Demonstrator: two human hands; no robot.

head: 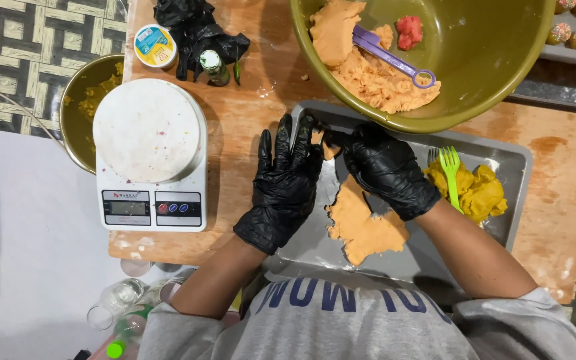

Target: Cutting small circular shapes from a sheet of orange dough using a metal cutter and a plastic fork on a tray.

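Both my hands wear black gloves and meet over the far left corner of a grey metal tray (515,167). My left hand (285,183) lies flat with fingers apart, and a small piece of orange dough (329,151) rests at its fingertips. My right hand (385,170) pinches that same piece from the right. A larger flat slab of orange dough (361,227) lies on the tray below my hands. A yellow filling lump (478,193) with a green plastic fork (451,173) stuck in it sits at the tray's right end.
A big olive bowl (488,60) holds more orange dough, a red lump (409,31) and a purple scoop (388,57). A white kitchen scale (149,157), a second bowl (78,113), a small tub (155,45), a black bag (198,30) and a small green-capped bottle (213,67) stand left on the wooden board.
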